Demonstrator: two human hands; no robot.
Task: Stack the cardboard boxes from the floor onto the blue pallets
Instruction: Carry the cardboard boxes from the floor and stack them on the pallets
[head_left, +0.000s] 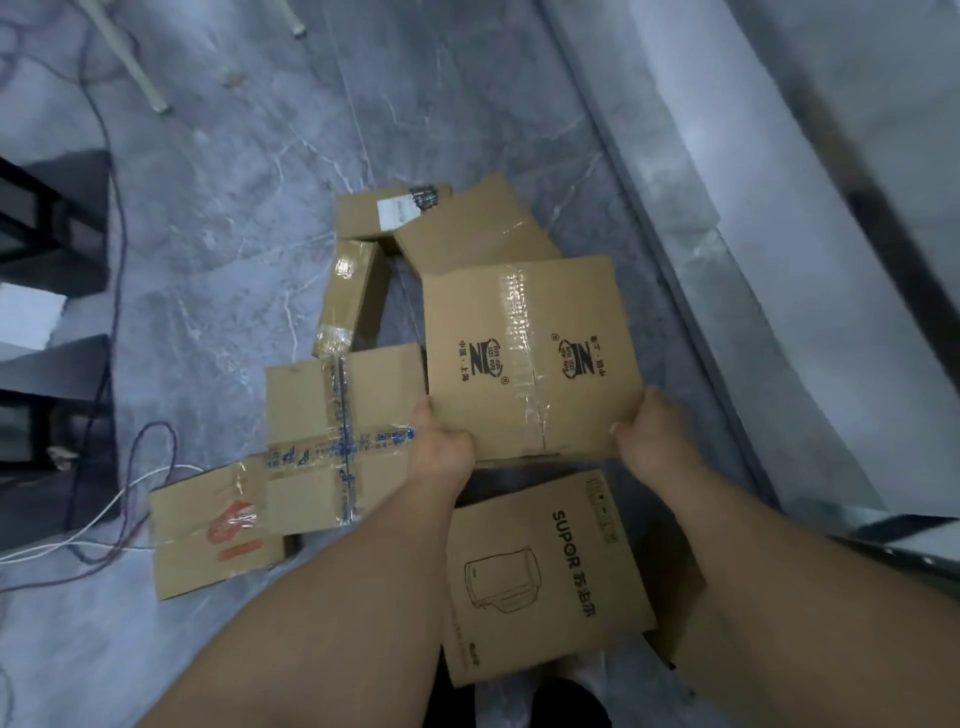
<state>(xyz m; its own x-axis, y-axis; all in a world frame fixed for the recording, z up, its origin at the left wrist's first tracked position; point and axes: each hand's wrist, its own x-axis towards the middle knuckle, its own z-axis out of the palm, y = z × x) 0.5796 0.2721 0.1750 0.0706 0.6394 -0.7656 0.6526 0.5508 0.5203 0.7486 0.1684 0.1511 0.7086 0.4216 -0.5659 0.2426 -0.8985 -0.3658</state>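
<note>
Dim, bluish light; glare on the tape (522, 332) at centre; motion blur and wide-angle bending toward 3 o'clock.

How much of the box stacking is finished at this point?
Nothing visibly done: no blue pallet is in view. In hand: the left hand and right hand grip the near corners of the box with black logos. Left on the floor: the SUPOR box, the blue-taped box and several more.
</note>
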